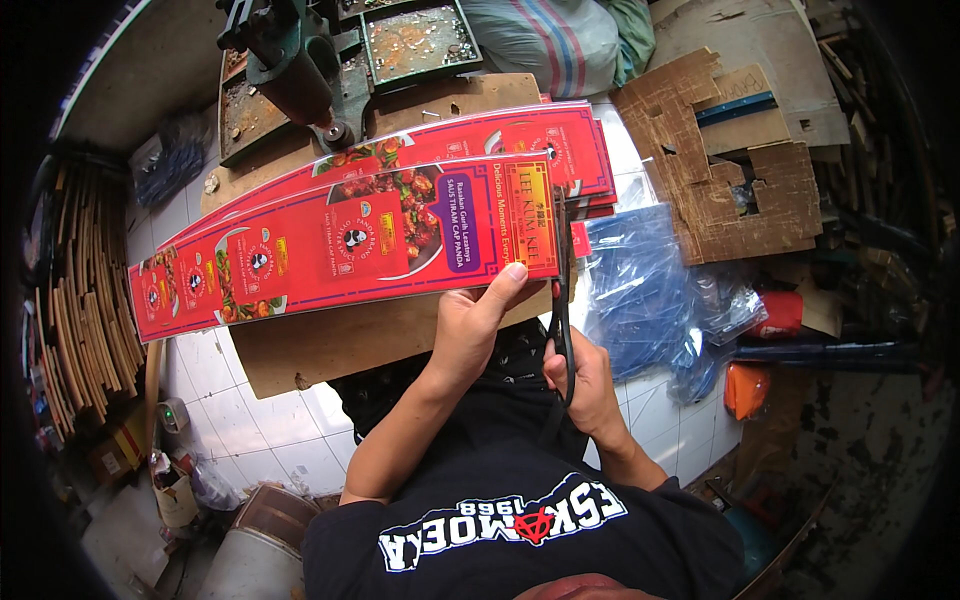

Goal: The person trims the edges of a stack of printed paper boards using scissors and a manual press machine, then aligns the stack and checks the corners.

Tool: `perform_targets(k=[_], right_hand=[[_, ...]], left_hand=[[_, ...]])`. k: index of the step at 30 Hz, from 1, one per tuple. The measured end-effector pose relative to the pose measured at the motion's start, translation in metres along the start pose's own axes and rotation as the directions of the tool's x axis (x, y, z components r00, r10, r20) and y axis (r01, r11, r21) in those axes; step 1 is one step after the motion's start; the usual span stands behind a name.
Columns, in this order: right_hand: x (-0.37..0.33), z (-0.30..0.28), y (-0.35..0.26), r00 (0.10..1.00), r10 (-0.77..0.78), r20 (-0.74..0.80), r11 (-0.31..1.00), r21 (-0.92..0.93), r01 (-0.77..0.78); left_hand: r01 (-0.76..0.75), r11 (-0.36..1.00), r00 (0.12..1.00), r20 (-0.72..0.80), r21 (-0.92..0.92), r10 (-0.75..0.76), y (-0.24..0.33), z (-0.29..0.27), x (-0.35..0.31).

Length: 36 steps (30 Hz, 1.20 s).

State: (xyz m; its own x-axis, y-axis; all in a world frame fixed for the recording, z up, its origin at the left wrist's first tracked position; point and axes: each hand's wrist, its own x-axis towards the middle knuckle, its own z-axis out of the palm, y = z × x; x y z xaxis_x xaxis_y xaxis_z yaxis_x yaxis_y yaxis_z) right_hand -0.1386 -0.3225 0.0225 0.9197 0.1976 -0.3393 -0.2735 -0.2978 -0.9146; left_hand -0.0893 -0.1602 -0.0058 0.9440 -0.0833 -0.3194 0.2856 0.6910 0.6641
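Note:
My left hand (478, 325) grips a long red printed strip (300, 250) by its lower edge near the right end, thumb on top. The strip shows food pictures and a purple panel, and slants down to the left. My right hand (588, 375) is closed round the handles of black scissors (562, 330), whose blades point away from me along the strip's right end. Whether the blades touch the strip I cannot tell. Beyond it, more red printed strips (575, 130) lie stacked on a brown board (340, 350).
A dark green press machine (290, 80) stands at the far side, beside metal trays (420, 40) of small parts. Clear plastic sheets (640, 280) lie on the white tiled floor at the right, near cut cardboard (720, 170). Stacked brown boards (90, 290) stand at the left.

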Motion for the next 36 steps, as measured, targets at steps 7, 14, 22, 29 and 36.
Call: perform_targets(k=[7, 14, 22, 29, 36], right_hand=[[-0.0005, 0.001, 0.0, 1.0, -0.003, -0.014, 1.0, -0.008, 0.003], [-0.001, 0.002, -0.0002, 0.999, -0.032, -0.042, 0.998, -0.054, 0.03], [-0.0017, 0.0036, 0.0002, 0.998, -0.031, -0.048, 0.998, -0.055, 0.028], [-0.0022, 0.0039, 0.0004, 0.999, -0.02, -0.045, 0.998, -0.057, 0.018], [-0.0015, 0.0044, -0.002, 0.998, -0.034, -0.044, 0.999, -0.042, 0.033]], left_hand=[[-0.006, 1.0, 1.0, -0.013, -0.019, 0.006, -0.001, 0.001, 0.0008], [-0.014, 0.999, 1.0, -0.017, -0.032, 0.014, -0.0025, 0.0013, 0.001], [-0.003, 1.0, 1.0, -0.019, -0.03, 0.002, -0.0039, -0.0005, 0.0008], [-0.026, 0.999, 1.0, -0.011, -0.021, 0.025, -0.0051, -0.0014, 0.002], [-0.007, 1.0, 1.0, -0.017, -0.023, 0.007, -0.0027, 0.0003, 0.0006]])
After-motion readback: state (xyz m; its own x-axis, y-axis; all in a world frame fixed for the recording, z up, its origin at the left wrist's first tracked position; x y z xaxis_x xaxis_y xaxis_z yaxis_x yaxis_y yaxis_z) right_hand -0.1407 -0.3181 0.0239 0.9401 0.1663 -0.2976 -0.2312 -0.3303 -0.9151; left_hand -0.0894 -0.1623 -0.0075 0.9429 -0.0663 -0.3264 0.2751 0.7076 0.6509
